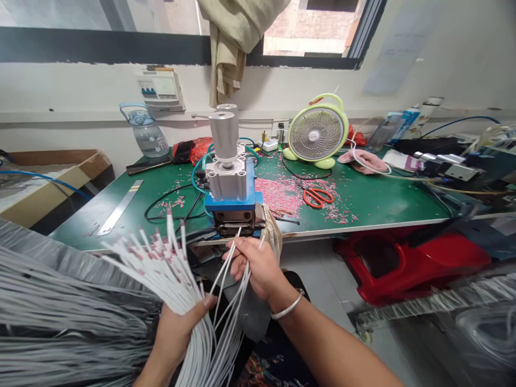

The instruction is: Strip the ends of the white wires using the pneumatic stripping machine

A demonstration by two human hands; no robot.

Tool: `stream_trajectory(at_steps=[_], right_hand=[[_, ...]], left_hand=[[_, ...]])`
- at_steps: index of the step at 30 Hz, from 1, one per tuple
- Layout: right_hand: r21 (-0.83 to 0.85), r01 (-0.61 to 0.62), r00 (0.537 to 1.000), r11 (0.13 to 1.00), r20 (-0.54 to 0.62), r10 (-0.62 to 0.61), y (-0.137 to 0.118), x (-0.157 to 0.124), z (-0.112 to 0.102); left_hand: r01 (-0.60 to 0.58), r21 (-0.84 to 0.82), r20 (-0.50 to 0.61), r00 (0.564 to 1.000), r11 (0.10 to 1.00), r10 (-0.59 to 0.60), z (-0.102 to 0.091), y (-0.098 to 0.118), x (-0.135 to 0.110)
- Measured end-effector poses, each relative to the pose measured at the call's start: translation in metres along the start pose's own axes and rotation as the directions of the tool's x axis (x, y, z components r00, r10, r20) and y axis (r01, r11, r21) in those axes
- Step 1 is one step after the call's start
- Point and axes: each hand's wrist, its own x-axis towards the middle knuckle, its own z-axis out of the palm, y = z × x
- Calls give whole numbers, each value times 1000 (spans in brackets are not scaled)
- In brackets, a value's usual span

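A thick bundle of white cables [161, 279] with pinkish-red tips fans up and left out of my left hand [181, 325], which is wrapped round it. My right hand [256, 263] pinches one white cable between thumb and finger. That cable's end points up at the front of a small pneumatic press [231, 183] with a blue frame and a silver cylinder. Several more thin white cables [237, 306] run through the curled fingers of the right hand and hang down between both hands. The cable end stands close below the press opening; whether it touches cannot be told.
Pink cut scraps [278, 196] cover the green table [387, 196] behind the press. Red-handled scissors [317, 197], a green fan [316, 134], a steel ruler [121, 208] and a water bottle [147, 131] stand or lie there. Grey cables [72, 306] fill the left; a red stool [423, 263] is at right.
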Motion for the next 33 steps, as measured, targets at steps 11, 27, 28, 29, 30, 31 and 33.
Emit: stream_trajectory(at_steps=[11,27,28,29,30,31,33], right_hand=[[120,-14,998,993,-53,20,-14,10,-5],[-297,13,995,955,96,16,0,-6,-3],[-246,12,998,969,62,3,-2,-4,-2],[-187,8,999,982,33,-2,-5,-3,-1],[-129,0,1000,992,15,2,-9,-1,-1],[-74,-13,1000,997,6,14,-12,1,-1],[22,-51,999,998,0,51,-19,4,-2]], left_hand=[[76,-473,1,996,878,-85,-12,17,6],[-15,-14,20,1000,1000,15,15,9,5],[25,-51,14,1000,998,-25,13,12,6],[76,-111,7,997,991,-76,11,15,8],[123,-179,-2,992,976,-125,9,18,10],[156,-241,-16,986,958,-165,6,22,12],[176,-323,-49,978,930,-202,3,29,17]])
